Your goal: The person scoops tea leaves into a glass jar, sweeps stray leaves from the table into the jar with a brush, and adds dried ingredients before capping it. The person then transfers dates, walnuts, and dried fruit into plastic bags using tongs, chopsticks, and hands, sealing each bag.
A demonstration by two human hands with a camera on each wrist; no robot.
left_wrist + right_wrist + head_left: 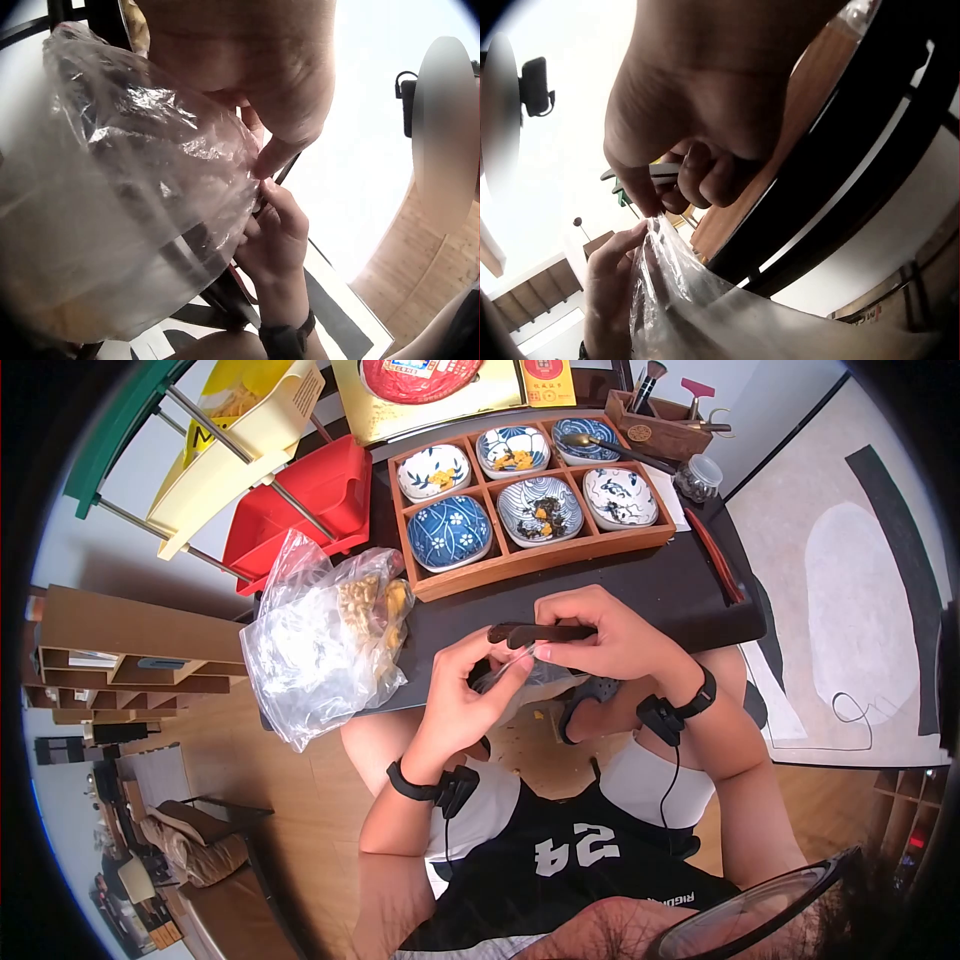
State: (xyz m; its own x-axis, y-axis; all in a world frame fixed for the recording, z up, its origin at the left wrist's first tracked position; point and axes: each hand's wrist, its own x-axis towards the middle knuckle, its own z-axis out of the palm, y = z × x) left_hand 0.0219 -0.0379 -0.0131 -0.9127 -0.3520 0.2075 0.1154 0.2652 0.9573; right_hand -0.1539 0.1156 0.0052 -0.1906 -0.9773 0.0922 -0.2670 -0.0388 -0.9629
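Just in front of the dark table's near edge, both hands meet at the mouth of a clear plastic bag (150,195). My left hand (462,695) pinches the bag's gathered rim between thumb and finger. Close against it, my right hand (618,638) also pinches the rim and keeps a slim, dark, tong-like tool (545,633) in its fingers. The tool's rounded ends point toward the left hand. In the right wrist view the bag (697,292) hangs in folds below the fingertips. Something yellowish shows dimly at the bag's bottom in the left wrist view.
Beyond the hands, a divided wooden tray (535,568) bears several patterned bowls, some with orange or dark dried bits; a spoon (600,443) lies across one. A bulging clear bag (320,635) sits at the table's left. Reddish tongs (712,560) and a glass jar (698,480) are right.
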